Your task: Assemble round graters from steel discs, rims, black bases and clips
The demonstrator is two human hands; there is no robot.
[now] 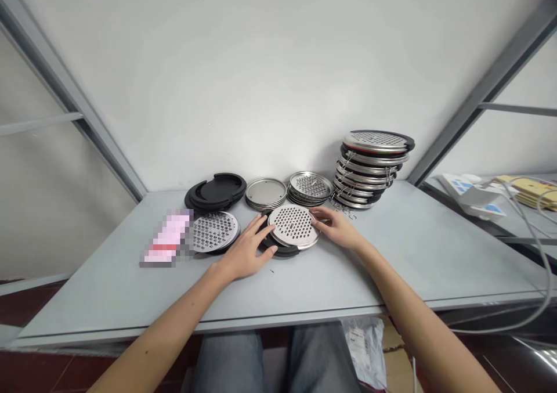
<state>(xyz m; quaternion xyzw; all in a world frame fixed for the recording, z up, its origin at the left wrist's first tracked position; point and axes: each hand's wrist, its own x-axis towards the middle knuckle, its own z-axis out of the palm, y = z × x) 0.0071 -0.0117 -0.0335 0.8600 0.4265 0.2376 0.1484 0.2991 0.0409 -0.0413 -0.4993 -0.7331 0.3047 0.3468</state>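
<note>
In the head view, a round perforated metal grater plate lies partly over a black round base, near the middle of the table. My left hand is at the left side of this pair, fingers spread over the black base and a fingertip at the plate's edge. My right hand grips the plate's right rim, thumb on top. To the left lies a stack of loose perforated plates. Behind are black bases, plain metal discs and rimmed perforated discs.
A tall stack of assembled graters with wire clips stands at the back right, small metal rings beside it. A blurred pink item lies left. White cables hang past the table's right end. Grey frame posts flank the table.
</note>
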